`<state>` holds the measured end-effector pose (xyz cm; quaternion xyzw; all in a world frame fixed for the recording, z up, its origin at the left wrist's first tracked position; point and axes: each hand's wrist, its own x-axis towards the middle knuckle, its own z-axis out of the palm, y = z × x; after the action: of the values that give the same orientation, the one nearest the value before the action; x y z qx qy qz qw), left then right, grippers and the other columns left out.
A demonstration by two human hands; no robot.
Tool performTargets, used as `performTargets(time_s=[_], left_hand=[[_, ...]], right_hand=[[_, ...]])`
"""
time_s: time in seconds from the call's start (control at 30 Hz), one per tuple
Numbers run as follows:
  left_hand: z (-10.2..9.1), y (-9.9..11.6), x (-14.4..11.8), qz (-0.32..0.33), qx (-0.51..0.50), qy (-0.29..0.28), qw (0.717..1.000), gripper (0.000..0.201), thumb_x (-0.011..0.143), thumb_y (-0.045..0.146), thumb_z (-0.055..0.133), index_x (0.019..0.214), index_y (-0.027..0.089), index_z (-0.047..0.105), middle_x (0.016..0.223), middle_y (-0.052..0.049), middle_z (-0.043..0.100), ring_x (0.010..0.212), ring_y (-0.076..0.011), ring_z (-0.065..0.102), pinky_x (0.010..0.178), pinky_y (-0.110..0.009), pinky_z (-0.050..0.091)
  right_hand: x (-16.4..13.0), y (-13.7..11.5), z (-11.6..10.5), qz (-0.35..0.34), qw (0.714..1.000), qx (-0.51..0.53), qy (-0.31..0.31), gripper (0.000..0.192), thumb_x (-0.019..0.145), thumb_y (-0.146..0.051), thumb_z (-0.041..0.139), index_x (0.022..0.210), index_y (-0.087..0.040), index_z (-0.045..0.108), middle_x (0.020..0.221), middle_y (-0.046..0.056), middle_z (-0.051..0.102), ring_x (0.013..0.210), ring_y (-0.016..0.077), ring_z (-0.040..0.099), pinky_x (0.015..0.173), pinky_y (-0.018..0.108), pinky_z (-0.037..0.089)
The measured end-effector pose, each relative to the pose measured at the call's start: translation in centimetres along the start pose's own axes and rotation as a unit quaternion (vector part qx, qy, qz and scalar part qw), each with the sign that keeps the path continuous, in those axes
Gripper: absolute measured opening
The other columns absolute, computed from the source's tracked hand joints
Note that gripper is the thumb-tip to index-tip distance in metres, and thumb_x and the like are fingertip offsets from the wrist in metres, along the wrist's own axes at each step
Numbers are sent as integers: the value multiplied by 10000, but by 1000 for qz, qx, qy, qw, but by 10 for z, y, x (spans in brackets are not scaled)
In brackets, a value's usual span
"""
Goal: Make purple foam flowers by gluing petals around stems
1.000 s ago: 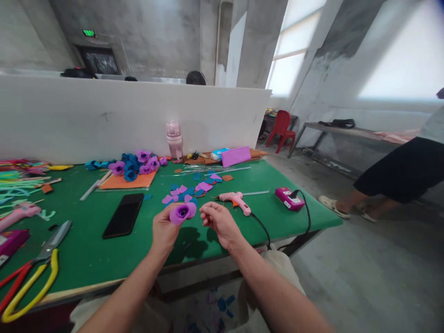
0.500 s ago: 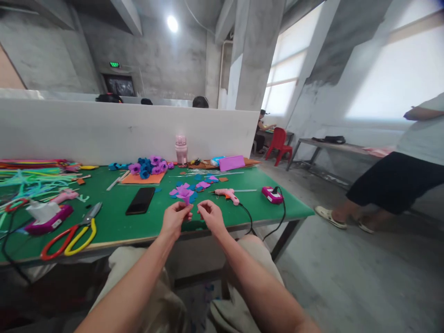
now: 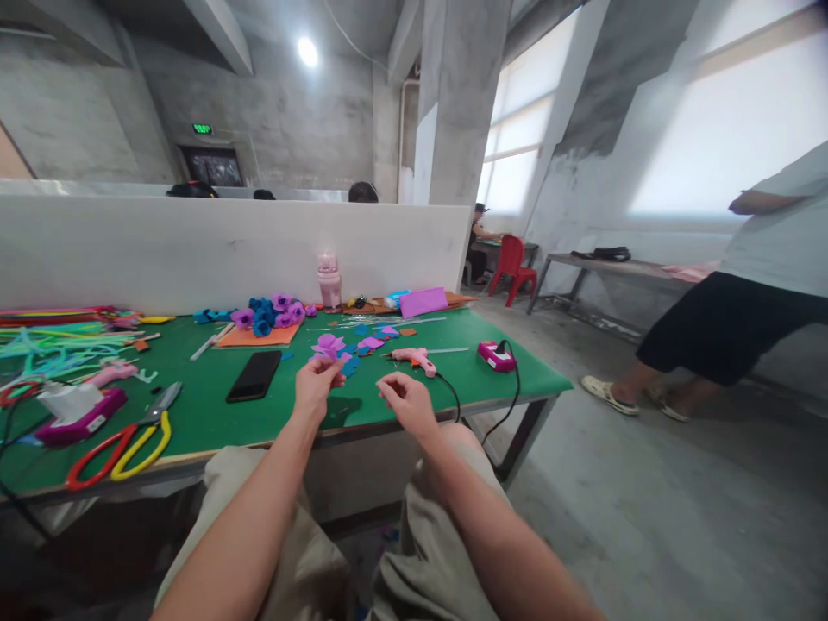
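Your left hand (image 3: 315, 385) pinches a purple foam flower (image 3: 328, 346) at its base, held up over the near edge of the green table (image 3: 213, 418). Your right hand (image 3: 405, 400) is empty, fingers loosely curled — just beside it. Looks like mid-assembly; next likely needs another petal (image 3: 372, 343) or the pink glue gun (image 3: 412, 358). No readable writing — green sign (image 3: 202, 128) too small.
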<state>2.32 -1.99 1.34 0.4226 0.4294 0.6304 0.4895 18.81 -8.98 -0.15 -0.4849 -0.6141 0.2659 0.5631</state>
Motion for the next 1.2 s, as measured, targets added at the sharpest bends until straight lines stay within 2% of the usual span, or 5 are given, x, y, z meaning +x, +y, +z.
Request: performTargets(time_s=[0.27,0.47,0.77,0.93,1.2], left_hand=[[4,5,7,1,3,-10,1000,368,449,332,797,657,142,560,501,53,562,397,-79,521,405,-198,427],[5,0,-2,-5,4,-12,1000,352,443,335,796,621,138,564,448,53,530,376,-81,498,375,-195,412],[1,1,-2,0,-2,-4,1000,357,445,343,793,630,139,566,457,53,533,375,-78,499,359,-187,411],[1,-1,1,-7,-1,-17,1000,347,443,335,801,612,135,572,440,46,529,370,-83,503,357,-183,405],[6,-1,-1,-28,-18,-64,997,374,405,324,817,604,131,566,480,33,558,409,-92,530,410,-206,437]], right_hand=[[-95,-29,-160,46,933,-328,-141,212,814,-357,494,718,-213,616,714,38,635,660,176,560,618,264,392],[-167,-16,-167,119,847,-472,-215,130,738,-202,446,665,-218,552,705,45,618,636,182,564,582,269,391],[-63,26,-223,185,808,-557,-60,130,681,-212,504,598,-198,602,616,48,639,596,186,578,512,256,314],[-13,46,-204,164,860,-467,-125,121,657,-155,534,599,-168,639,606,35,645,583,146,554,534,238,341],[-4,-12,-102,-17,948,-248,-199,248,761,-410,586,652,-195,645,562,-17,582,524,113,475,514,225,331]])
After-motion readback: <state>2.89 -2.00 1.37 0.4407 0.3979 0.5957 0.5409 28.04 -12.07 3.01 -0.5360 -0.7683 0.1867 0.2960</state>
